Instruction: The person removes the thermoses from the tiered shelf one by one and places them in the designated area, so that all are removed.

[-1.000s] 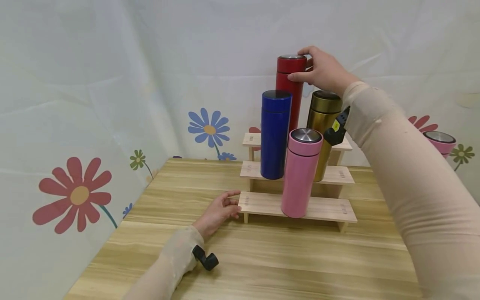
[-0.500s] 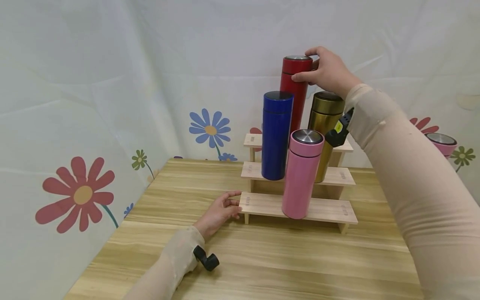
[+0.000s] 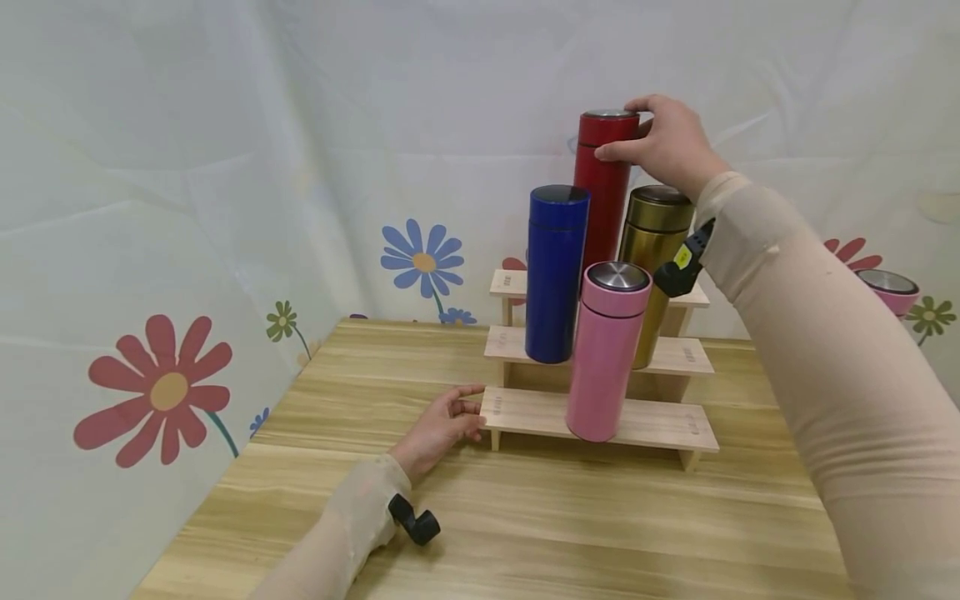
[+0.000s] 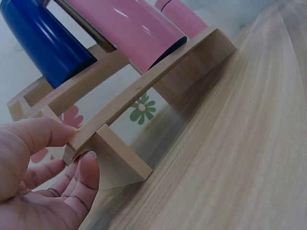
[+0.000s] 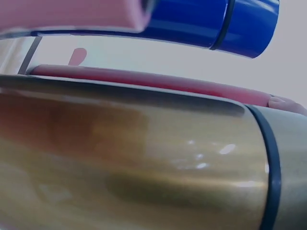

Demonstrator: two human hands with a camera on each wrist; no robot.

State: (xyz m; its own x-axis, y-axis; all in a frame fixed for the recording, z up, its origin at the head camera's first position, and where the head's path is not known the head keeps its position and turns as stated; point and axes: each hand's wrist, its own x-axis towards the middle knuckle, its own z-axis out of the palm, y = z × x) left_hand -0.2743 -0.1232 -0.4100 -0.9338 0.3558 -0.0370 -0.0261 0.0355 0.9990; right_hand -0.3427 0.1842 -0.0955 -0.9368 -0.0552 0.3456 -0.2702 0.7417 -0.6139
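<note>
My right hand [image 3: 671, 146] grips a red thermos [image 3: 602, 196] near its lid, thumb at the front. It stands upright over the top step, its base hidden behind a blue thermos [image 3: 557, 275] and a pink thermos [image 3: 607, 362]. The blue one and a gold thermos [image 3: 658, 229] stand on the middle step, the pink one on the bottom step. The gold thermos fills much of the right wrist view. Down at the left, my left hand [image 3: 442, 427] pinches the end of the bottom step of the wooden stepped stand [image 4: 115, 103], thumb above and fingers below.
Another pink thermos [image 3: 888, 290] stands at the far right, partly hidden by my right forearm. The stand rests on a wood-grain table [image 3: 525, 533]. Behind hangs a white cloth backdrop [image 3: 465, 92] with printed flowers.
My right hand has moved the red thermos to the right, so it now shows between the blue and gold ones. My left hand keeps its hold on the stand.
</note>
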